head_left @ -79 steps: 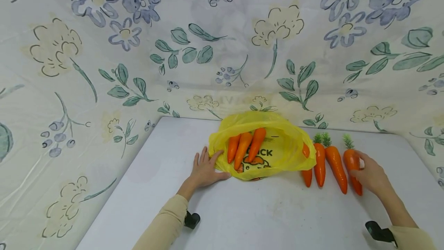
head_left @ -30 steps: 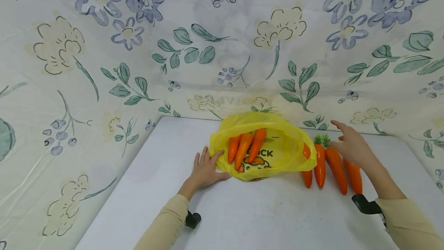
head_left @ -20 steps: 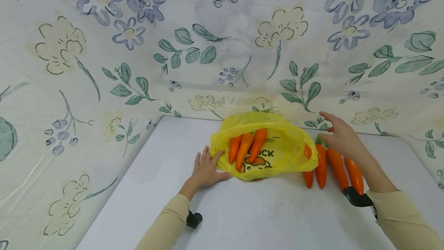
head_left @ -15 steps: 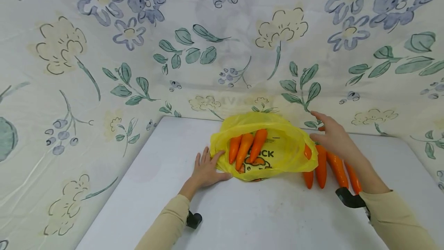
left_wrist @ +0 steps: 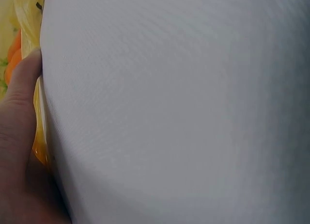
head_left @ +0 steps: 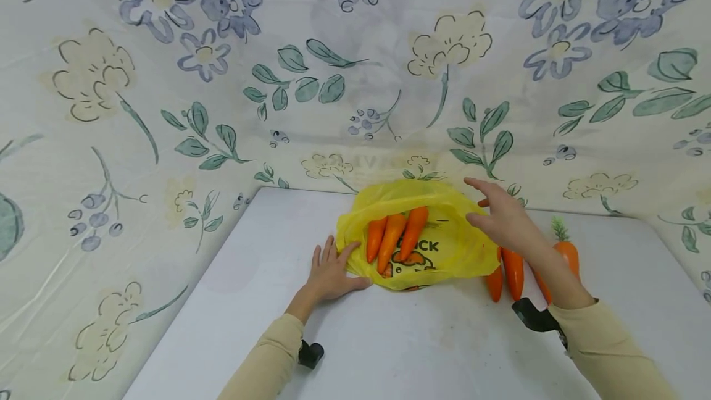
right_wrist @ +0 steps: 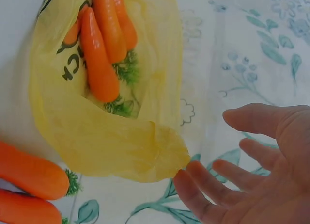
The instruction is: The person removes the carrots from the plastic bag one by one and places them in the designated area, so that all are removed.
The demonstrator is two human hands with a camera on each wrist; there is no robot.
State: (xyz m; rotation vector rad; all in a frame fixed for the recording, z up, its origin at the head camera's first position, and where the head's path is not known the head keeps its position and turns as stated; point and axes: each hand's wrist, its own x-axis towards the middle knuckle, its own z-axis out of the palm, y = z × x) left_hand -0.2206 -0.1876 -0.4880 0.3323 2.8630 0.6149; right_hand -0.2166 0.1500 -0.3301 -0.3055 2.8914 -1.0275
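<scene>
A yellow plastic bag (head_left: 461,267) lies on its side, mouth toward me, with several orange carrots (head_left: 413,234) inside; their green tops show in the right wrist view. My left hand (head_left: 330,273) rests against the bag's left edge, fingers spread. In the left wrist view only part of that left hand (left_wrist: 17,122) shows beside the yellow film. My right hand (head_left: 508,221), fingers apart and holding nothing, is at the bag's right rim; in the right wrist view a fingertip meets the bag's edge (right_wrist: 111,151). Several loose carrots (head_left: 513,273) lie right of the bag, partly hidden by my right arm.
The white table (head_left: 400,344) ends at a flower-patterned cloth (head_left: 378,91) that rises behind and at the left. A single carrot (head_left: 568,255) with a green top lies farthest right. Black wrist mounts (head_left: 311,354) sit by both cuffs.
My right hand has left the rightmost carrot and moved left over the other carrots to the bag. The bag's right rim has shifted slightly left. My left hand has stayed in place.
</scene>
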